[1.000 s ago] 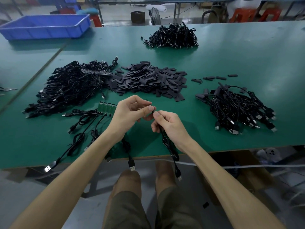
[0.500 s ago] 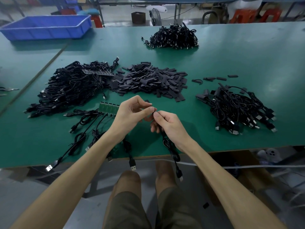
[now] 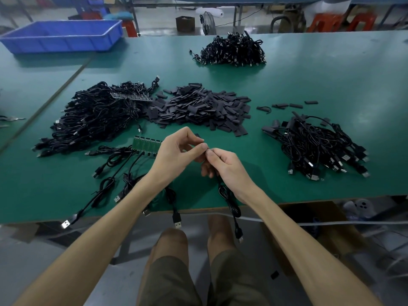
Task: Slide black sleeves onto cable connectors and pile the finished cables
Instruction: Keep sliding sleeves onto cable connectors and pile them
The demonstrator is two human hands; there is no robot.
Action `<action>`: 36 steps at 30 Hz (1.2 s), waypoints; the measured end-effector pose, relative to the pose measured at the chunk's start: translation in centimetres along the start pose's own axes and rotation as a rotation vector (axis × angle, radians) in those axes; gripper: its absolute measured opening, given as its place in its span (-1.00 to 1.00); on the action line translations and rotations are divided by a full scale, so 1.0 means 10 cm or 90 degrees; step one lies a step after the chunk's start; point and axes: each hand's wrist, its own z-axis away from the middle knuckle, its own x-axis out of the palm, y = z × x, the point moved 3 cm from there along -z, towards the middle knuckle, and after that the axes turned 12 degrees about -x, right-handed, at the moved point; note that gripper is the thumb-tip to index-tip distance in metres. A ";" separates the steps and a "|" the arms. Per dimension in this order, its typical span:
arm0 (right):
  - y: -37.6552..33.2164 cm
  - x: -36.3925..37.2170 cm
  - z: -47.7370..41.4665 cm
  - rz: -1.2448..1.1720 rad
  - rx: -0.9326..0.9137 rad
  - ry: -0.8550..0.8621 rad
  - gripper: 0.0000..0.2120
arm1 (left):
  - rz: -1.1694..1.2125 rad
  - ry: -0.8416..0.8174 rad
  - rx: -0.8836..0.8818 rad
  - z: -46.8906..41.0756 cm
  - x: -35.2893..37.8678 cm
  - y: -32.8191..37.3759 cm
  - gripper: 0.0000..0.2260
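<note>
My left hand [image 3: 178, 151] and my right hand [image 3: 225, 166] meet fingertip to fingertip above the green table [image 3: 331, 85]. The left thumb and forefinger pinch a small black sleeve [image 3: 197, 136], mostly hidden by the fingers. In my right hand is the end of a black cable [image 3: 229, 202], which hangs over the table's front edge; its connector is hidden between the fingertips. A heap of loose black sleeves [image 3: 198, 107] lies behind my hands. A pile of cables [image 3: 315, 144] lies to the right, and a bigger tangle of cables [image 3: 95, 118] to the left.
A green circuit board strip [image 3: 146, 144] with several cables attached lies left of my left hand. Another cable heap [image 3: 231, 50] sits at the far middle, a blue tray [image 3: 64, 36] at the far left. A few stray sleeves [image 3: 287, 105] lie at right.
Both hands have stayed together in the same spot, with only small finger movements at the cable's end. The hanging cable has swung slightly.
</note>
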 end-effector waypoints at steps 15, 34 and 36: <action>-0.01 -0.01 -0.01 0.045 -0.017 -0.014 -0.70 | 0.096 0.013 -0.075 -0.13 -0.18 0.03 -0.90; 0.01 -0.20 0.00 -0.259 0.052 0.282 -0.57 | 0.039 -0.354 -0.211 0.11 0.33 0.38 -0.76; 0.02 -0.19 -0.01 -0.278 0.041 0.291 -0.57 | 0.076 -0.344 -0.190 0.04 0.31 0.52 -0.74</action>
